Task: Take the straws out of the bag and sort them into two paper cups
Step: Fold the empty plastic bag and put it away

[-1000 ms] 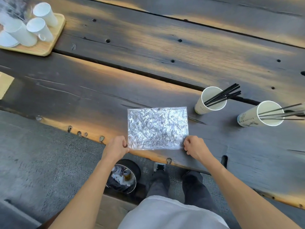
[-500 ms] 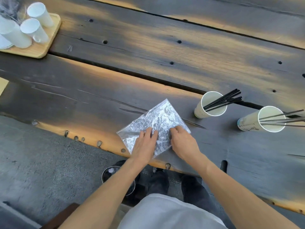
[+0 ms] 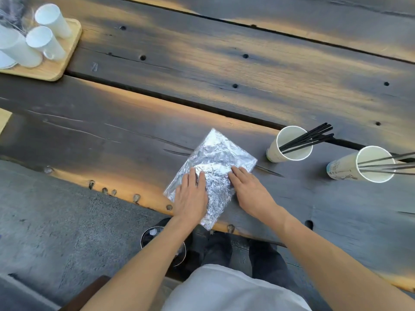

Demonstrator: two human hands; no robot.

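White top, dark trousers, bare forearms

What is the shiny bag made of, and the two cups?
The bag looks like thin metal foil or foil-coated plastic: silvery, glinting and full of crinkles. The two cups look like matte white paper, with faint print on their sides.
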